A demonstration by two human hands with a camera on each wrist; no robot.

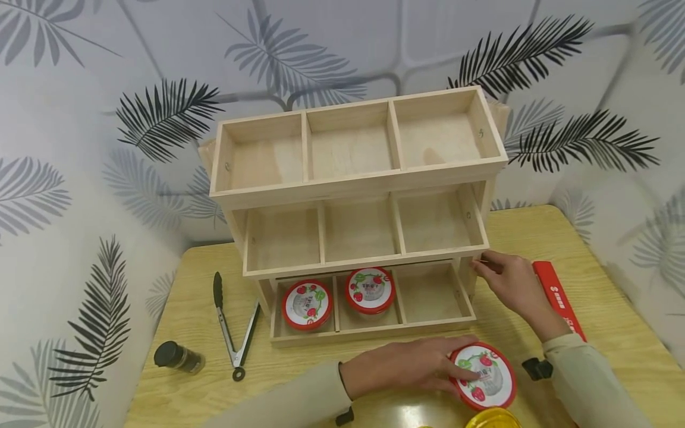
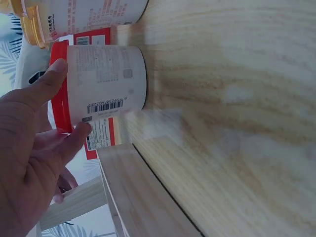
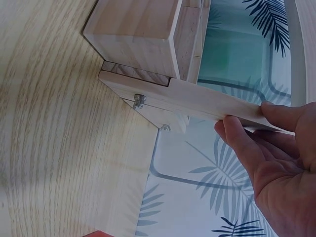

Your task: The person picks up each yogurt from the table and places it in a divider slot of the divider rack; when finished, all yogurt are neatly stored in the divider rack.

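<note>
My left hand [image 1: 409,364] grips a white tub [image 1: 486,374] by its red, strawberry-printed lid, in front of the wooden rack. In the left wrist view, thumb and fingers lie at the lid's rim, and the tub's base [image 2: 140,74] is right at the table. At the rack's right side, my right hand [image 1: 516,288] pinches the side post [image 3: 207,101] between thumb and fingers. Two matching tubs sit in the bottom tier: one in the left compartment [image 1: 307,304], another in the middle compartment [image 1: 370,290]. The wooden rack [image 1: 364,189] has three tiers, each split into three compartments.
Metal tongs [image 1: 235,333] lie left of the rack, near a black-capped jar [image 1: 179,358]. A long red box [image 1: 559,297] lies beyond my right wrist. At the front edge stands a container with a yellow lid [image 1: 493,418]. A leaf-patterned wall rises behind.
</note>
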